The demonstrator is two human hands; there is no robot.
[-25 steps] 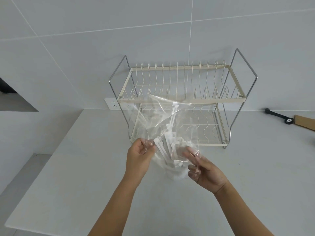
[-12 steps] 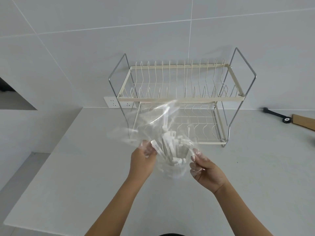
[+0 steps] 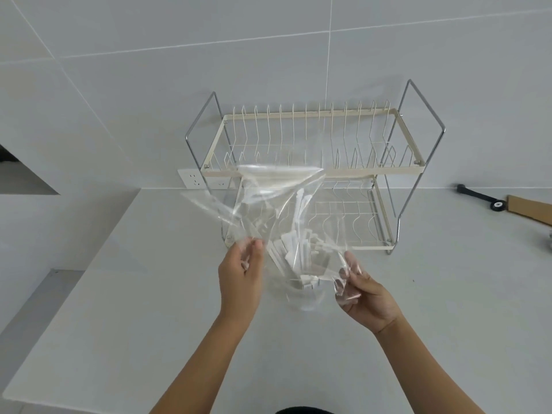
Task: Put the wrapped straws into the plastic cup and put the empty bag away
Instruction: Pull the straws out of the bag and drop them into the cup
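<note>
A clear plastic bag (image 3: 268, 201) hangs upside down over a clear plastic cup (image 3: 304, 297) on the counter. My left hand (image 3: 242, 273) pinches the bag's left edge and my right hand (image 3: 364, 294) pinches its right edge. Several white wrapped straws (image 3: 294, 252) stand bunched in the bag's mouth, their lower ends inside the cup. One straw reaches higher up inside the bag. The cup's outline is faint behind the plastic.
A two-tier wire dish rack (image 3: 313, 171) stands against the tiled wall just behind the bag. A wall socket (image 3: 194, 178) sits to its left. A black-handled tool (image 3: 478, 197) and a cardboard piece (image 3: 528, 209) lie at the far right. The counter's edge drops off at left.
The bag has been lifted and spread wider above the cup. The straws have slid down, with their ends now in the cup. Both hands kept their grip on the bag's edges.
</note>
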